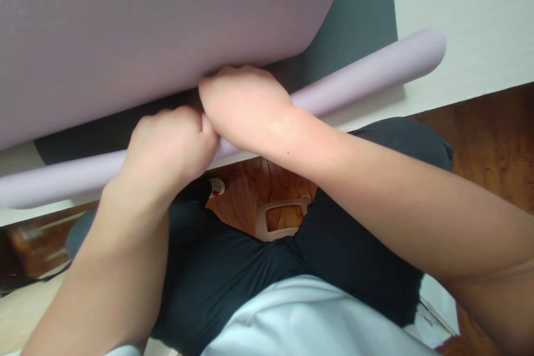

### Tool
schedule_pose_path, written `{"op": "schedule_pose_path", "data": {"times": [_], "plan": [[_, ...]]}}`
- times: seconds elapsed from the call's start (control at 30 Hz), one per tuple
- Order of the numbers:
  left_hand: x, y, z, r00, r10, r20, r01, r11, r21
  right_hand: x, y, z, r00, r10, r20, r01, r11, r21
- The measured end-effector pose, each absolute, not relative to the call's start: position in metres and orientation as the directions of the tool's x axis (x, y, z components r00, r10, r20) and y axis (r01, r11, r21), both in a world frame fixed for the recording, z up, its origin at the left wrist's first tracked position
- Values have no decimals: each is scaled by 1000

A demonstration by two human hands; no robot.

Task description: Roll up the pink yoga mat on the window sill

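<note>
I keep my left hand [167, 144] and right hand [246, 105] closed tight on the purple mat roll [359, 75] at the tabletop [471, 22] near edge, so it stays snug and even.

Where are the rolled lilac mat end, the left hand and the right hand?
rolled lilac foam mat end [375, 69], head view, bare tube right of the hands
left hand [171, 142], head view, knuckles
right hand [246, 103], head view, back
</note>
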State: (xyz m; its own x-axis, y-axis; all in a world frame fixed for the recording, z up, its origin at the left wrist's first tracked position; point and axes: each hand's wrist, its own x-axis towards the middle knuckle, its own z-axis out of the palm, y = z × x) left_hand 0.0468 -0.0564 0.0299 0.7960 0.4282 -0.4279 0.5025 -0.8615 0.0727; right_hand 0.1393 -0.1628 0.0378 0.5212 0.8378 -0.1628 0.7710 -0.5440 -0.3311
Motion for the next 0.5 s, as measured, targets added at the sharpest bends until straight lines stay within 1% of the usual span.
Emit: {"op": "schedule_pose_path", "data": {"times": [0.07, 0.13, 0.2, 0.27, 0.37, 0.5], "plan": [[46, -57, 31, 789, 439, -431, 523, -847, 94, 137, -163, 37, 531, 832, -157, 750, -549, -368], [45, -58, 33, 795, 435, -422, 518, -850, 100, 135, -164, 35, 579, 794, -186, 680, -596, -428], [44, -57, 33, 801, 431, -415, 503, -861, 77, 133, -165, 34, 636, 738, -227, 579, -650, -492], [43, -57, 33, 793, 434, -427, 495, -868, 37, 131, -167, 34, 666, 704, -248, 517, -675, -527], [40, -57, 33, 780, 426, -457, 465, -885, -31, 128, -169, 35, 653, 709, -266, 523, -676, -519], [36, -60, 34, 777, 400, -486, 382, -914, -141, 125, -170, 37, 621, 743, -250, 556, -642, -528]]}}
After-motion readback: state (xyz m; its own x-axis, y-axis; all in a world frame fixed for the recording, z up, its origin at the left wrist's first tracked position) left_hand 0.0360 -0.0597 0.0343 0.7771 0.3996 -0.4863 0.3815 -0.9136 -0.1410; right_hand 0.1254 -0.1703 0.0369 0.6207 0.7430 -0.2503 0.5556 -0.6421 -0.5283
